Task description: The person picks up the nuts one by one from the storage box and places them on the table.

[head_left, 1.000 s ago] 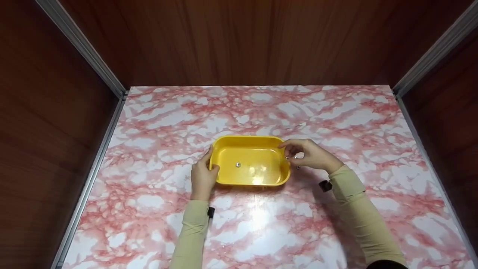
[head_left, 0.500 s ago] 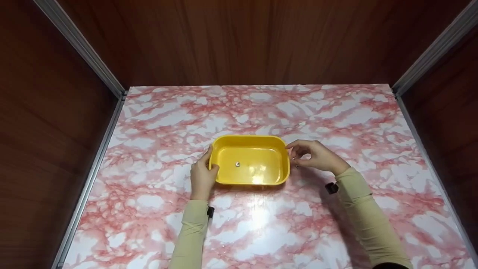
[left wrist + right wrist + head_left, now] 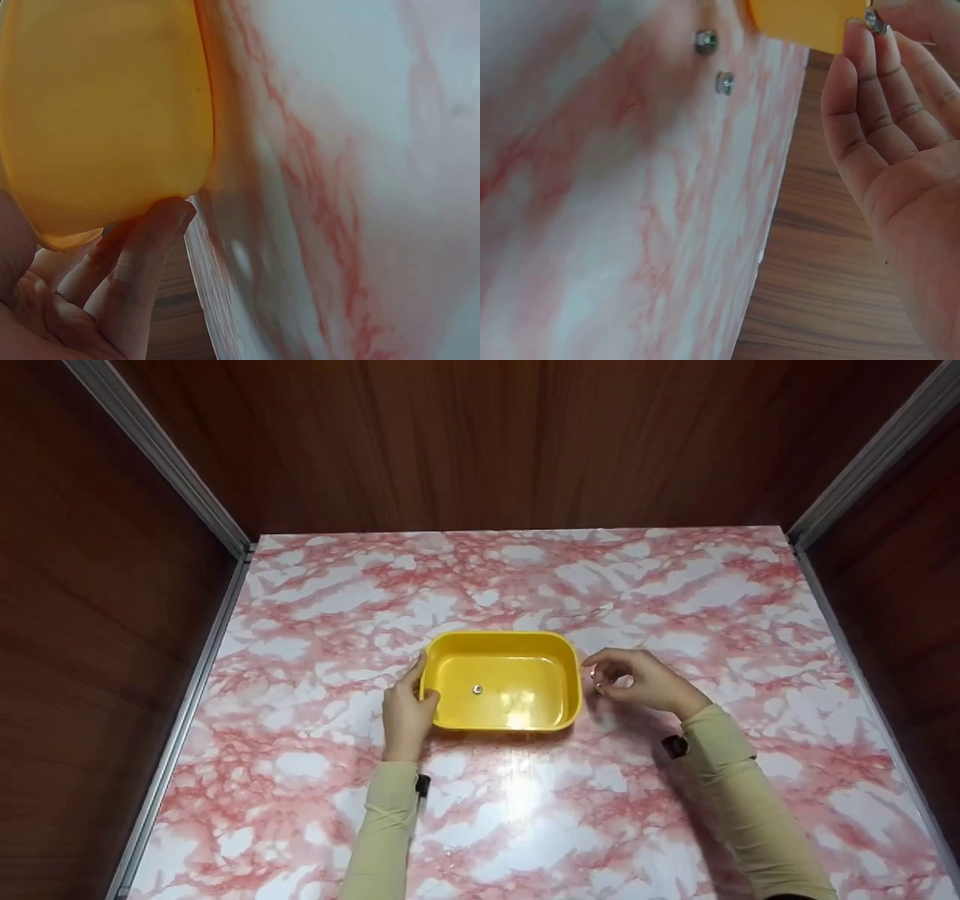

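Observation:
A yellow plastic tub [image 3: 504,643] with rounded corners sits on the table. My left hand [image 3: 409,712] grips its left end, thumb over the rim and fingers against the outer wall; the left wrist view shows those fingers [image 3: 146,262] against the tub. On the tub floor lies a small metal nut [image 3: 478,689]. Just beyond the tub's right end, my right hand [image 3: 637,682] has its fingers curled, with a shiny nut [image 3: 873,20] at its fingertips. Two more nuts, one nearer [image 3: 724,82] and one farther [image 3: 705,41], are on the table beside that hand.
The table [image 3: 510,840] has a red and white marbled top. Dark wood-look panels [image 3: 510,442] with grey metal edging stand at the back and both sides. Each sleeve carries a small black wrist device, such as the right one [image 3: 675,746].
My right hand has drawn back from the tub's right rim, moving right and slightly toward me. The left hand, tub and nut inside it stay nearly in place.

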### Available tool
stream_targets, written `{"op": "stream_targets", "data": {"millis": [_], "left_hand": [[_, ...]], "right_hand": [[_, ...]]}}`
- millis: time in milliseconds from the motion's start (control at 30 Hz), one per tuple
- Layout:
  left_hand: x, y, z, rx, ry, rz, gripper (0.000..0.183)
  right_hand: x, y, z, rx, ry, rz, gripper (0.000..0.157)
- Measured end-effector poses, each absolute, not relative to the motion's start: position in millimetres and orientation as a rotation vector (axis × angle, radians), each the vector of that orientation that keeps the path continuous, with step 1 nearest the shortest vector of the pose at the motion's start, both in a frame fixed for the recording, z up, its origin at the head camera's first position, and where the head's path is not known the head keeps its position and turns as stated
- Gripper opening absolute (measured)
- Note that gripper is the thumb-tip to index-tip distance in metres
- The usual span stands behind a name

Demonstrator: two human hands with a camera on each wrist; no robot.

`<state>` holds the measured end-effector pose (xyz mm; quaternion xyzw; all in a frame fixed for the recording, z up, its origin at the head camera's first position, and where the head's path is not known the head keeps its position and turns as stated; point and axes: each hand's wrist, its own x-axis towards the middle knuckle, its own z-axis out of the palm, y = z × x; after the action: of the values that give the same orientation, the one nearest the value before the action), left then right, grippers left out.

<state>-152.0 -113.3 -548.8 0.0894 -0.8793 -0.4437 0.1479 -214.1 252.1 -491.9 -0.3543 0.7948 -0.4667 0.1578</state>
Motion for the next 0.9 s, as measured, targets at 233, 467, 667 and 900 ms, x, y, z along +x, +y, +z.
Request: {"op": "stream_targets", "data": {"millis": [233,467,667,900], "left_hand": [[-152.6,-113.5,-547.8,0.273,-2.538,-1.268,0.062],[-152.8,-113.9,-547.6,0.266,-2.537,-1.253,0.063],[-152.7,-114.2,-548.1,0.262,-2.534,-1.226,0.062],[-152.7,-113.3,-548.5,0.275,-2.545,-1.229,0.062]], "right_hand": [[-212.5,260.8,-501.4,-0.988,2.298,-1.323,0.039],[-202.0,264.7,-494.8,-0.985,2.318,-1.331,0.042],[-198.1,267.3,-499.2,-0.938,2.287,-1.327,0.042],[-196.6,267.0,-517.2,-0.93,2.259,-1.315,0.042]]}}
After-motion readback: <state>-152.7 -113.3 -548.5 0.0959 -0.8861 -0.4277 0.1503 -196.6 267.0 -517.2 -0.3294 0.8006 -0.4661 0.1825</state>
